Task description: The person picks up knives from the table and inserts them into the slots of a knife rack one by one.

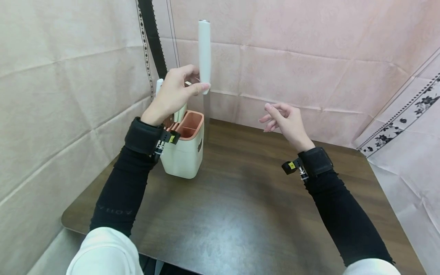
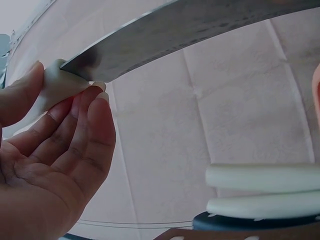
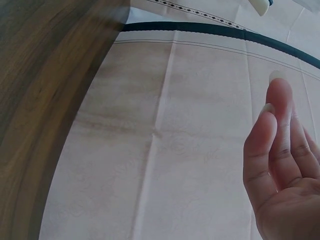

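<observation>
My left hand point(image 1: 177, 89) pinches a kitchen knife by the lower end of its pale handle point(image 1: 204, 51), which stands upright. The blade point(image 2: 175, 37) is out in the open in the left wrist view; from the head it hangs edge-on beside a pale green knife holder point(image 1: 182, 158) with an orange-brown inside. Other pale handles point(image 2: 265, 177) rise from that holder, partly hidden behind the left hand. Off to the right, my right hand point(image 1: 285, 122) hovers over the table's far side, its fingers loosely bent and holding nothing.
The holder stands at the back left of the dark wooden table point(image 1: 240, 214). Pinkish cloth point(image 1: 292, 68) hangs behind the table, and more cloth covers the left and right sides. An open compartment point(image 1: 190, 124) shows at the holder's front right.
</observation>
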Motion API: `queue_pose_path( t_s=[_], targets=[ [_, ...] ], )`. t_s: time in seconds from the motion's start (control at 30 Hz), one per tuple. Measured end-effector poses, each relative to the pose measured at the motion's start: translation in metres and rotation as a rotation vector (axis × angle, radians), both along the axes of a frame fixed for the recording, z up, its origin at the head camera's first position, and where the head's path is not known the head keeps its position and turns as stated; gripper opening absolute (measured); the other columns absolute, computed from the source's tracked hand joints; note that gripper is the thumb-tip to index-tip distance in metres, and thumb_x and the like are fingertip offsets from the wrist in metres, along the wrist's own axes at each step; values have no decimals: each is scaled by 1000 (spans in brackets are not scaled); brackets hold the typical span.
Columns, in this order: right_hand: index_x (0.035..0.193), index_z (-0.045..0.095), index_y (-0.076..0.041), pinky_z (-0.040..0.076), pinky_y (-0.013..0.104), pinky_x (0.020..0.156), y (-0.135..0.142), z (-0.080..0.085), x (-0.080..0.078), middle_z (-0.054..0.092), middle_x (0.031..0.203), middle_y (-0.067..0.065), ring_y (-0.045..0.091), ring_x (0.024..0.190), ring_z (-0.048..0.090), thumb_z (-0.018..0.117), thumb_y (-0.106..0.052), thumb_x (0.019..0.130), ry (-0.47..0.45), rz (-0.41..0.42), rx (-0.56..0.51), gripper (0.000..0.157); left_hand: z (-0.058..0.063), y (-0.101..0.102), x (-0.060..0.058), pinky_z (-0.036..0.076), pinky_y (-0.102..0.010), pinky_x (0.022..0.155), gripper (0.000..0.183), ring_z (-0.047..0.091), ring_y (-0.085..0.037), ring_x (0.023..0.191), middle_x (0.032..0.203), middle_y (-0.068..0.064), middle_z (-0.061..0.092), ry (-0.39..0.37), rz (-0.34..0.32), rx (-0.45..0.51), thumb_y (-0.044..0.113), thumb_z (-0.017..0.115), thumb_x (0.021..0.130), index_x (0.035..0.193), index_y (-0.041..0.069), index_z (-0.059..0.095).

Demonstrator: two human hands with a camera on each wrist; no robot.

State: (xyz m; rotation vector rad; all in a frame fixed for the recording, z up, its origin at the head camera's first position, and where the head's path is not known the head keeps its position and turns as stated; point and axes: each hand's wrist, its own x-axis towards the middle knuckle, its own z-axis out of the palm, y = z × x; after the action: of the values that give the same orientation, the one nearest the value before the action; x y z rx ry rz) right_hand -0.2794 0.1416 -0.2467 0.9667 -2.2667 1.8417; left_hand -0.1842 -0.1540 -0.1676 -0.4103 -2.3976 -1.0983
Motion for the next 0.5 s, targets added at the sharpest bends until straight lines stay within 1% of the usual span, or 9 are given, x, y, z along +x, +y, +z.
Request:
queue_pose_path(
  t_s=[0.17,0.33,0.5],
  targets=[
    [102,64,0,56,24,52,1,-4,-1,74,73,6,31,55,63,57,-29,91,-33,10,-13,32,6,-5,5,44,-26,70,29,57,-17,80,94,-11,64,8,17,-1,23,62,88,106,0,61],
    [101,64,-1,56,24,52,1,-7,-2,74,73,6,31,56,63,57,-29,91,-61,13,-14,31,13,-9,8,44,-25,70,30,59,-22,78,91,-9,63,34,21,3,21,61,89,109,-1,60],
    [100,63,-1,56,22,52,1,-9,-3,74,73,7,30,56,63,57,-28,91,-78,28,-31,29,20,-12,11,47,-22,68,30,60,-21,76,90,-6,63,40,36,18,20,61,88,110,-1,60]
  ],
)
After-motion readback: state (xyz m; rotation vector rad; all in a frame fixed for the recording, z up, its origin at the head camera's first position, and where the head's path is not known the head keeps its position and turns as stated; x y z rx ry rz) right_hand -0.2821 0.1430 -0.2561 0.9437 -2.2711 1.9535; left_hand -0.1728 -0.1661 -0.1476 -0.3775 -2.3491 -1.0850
